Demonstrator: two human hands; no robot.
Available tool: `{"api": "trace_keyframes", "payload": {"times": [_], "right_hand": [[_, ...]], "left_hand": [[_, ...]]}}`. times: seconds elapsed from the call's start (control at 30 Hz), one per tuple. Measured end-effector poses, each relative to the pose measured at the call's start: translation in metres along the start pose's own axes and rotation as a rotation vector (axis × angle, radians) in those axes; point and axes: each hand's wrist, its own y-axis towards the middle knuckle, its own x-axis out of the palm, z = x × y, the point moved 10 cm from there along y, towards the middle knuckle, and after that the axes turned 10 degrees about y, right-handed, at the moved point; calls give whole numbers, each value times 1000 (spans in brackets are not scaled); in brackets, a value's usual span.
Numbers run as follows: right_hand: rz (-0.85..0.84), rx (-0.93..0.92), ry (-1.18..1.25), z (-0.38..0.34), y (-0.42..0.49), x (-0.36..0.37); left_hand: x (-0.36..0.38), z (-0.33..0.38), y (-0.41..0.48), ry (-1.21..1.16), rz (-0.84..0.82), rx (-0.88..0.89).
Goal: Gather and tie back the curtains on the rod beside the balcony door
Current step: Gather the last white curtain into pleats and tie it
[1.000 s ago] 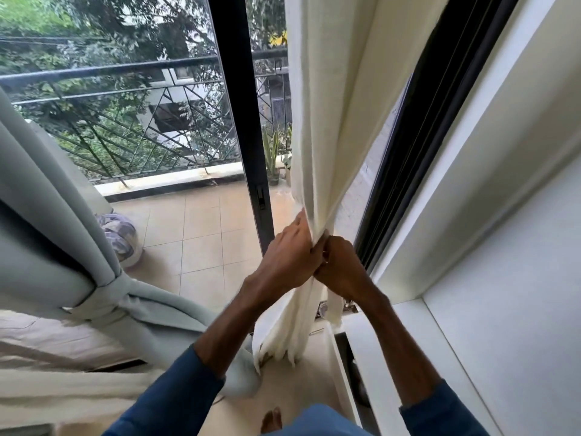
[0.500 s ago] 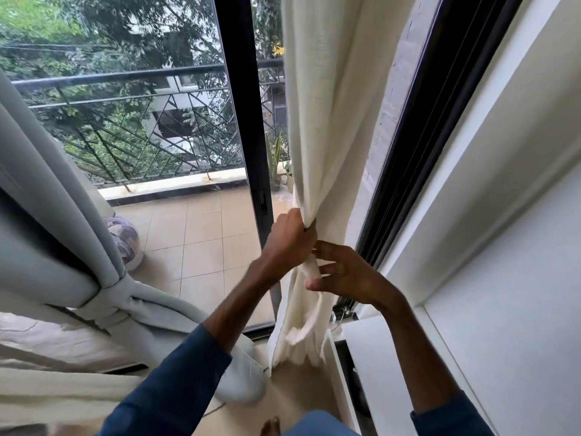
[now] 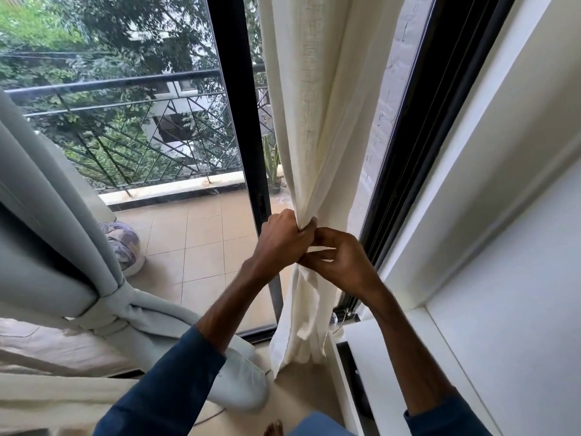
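Halfway mark: grey curtain (image 3: 47, 215) hangs knotted; left hand (image 3: 279, 239) grips the gathered cream curtain (image 3: 314, 121) beside the balcony door (image 3: 234, 121), right hand (image 3: 344, 264) pinches its fabric just below, the tie apparently not yet made.

Cream curtain (image 3: 314, 121) top cropped; left hand (image 3: 279, 237) fingertips hidden.

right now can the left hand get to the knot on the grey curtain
Probably yes: nothing stands between the left hand and the knot, low to its left. But it grips the cream curtain, so it would have to let go first.
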Motion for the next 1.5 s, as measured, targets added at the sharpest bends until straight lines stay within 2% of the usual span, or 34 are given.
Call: {"api": "trace_keyframes", "payload": {"times": [0.1,0.23,0.33,0.47,0.57,0.63,0.7,0.8,0.93,1.03,1.17,1.3,1.37,1.5], "right_hand": [[75,-37,-121,-5,6,-5],[100,-65,-234,-11,15,-4],[78,-73,-211,-12,20,1],[113,-26,-135,-3,25,-4],[172,-2,-67,1,26,-14],[231,-34,-157,0,28,-23],[286,-58,-270,-1,28,-27],[321,-66,-258,0,28,-28],[306,28,-117,17,31,-27],[274,67,-81,22,32,-23],[291,30,-155,12,27,-27],[302,-53,-228,-5,19,-19],[274,-125,-194,-13,12,-4],[289,-73,-203,-5,7,6]], "left_hand": [[-5,2,-1,0,20,26],[-9,11,-5,-31,-60,42],[-15,24,-14,-39,-121,115],[-23,38,-23,-67,-117,228],[-24,29,-31,-134,-74,294],[-20,19,-42,-143,45,324],[-17,9,-56,-218,170,271],[-15,1,-68,-338,280,232],[-9,-3,-74,-232,304,278],[-7,-7,-78,-242,333,273],[-12,-11,-75,-305,322,237],[-30,-13,-60,-320,339,84],[-33,1,-47,-216,295,54],[-40,16,-23,131,277,-61]]}}
